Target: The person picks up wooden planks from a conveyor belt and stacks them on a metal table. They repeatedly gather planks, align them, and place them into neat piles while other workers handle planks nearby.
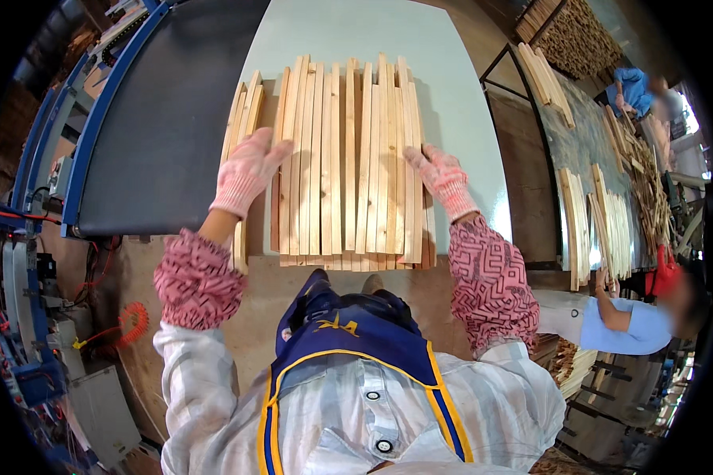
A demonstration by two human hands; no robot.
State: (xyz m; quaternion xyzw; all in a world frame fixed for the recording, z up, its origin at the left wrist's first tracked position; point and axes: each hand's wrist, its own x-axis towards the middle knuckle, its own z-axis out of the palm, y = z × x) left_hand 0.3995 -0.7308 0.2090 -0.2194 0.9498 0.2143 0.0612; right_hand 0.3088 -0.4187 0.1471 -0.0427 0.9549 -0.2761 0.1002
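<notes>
The person's left hand [248,170], wearing a pale pink knit glove, is resting at the left side of a broad row of pale wooden strips [325,166], its fingers loosely extended and its fingertips meeting the outer strips. The gloved right hand [442,176] is touching the row's right edge, likewise unclenched. The strips are lying lengthwise on a pale tabletop [459,95], between the hands, with a lower layer showing at their near ends. A smaller group of strips [242,111] is lying just left of the row, partly behind the left hand.

A black conveyor belt [178,103] is running alongside on the left. On the right, a dark worktable [582,142] is bearing further bundles of strips [618,229], and a co-worker in light blue [626,324] is reaching toward them. A grey cabinet [107,416] is standing at lower left, its inside hidden.
</notes>
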